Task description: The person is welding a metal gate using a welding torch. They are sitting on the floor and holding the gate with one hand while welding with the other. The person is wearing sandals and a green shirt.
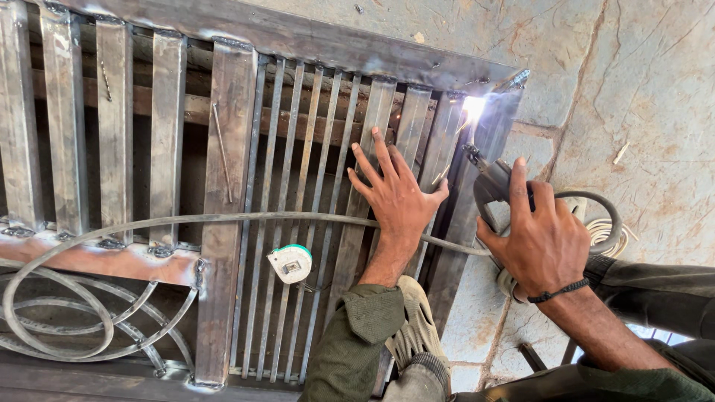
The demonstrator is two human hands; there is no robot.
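Head view: hands, left [397, 195] flat on gate [231, 134], right [540, 238] gripping welder [491, 182].

A welding electrode holder [491, 182], dark and stubby, is clasped from above and points up-left, its thin rod ending in a white-hot arc [474, 106] at the far right corner of the metal gate [231, 112]. The gate lies flat on the stone floor, grey slats running near to far, unpainted and rust-streaked.
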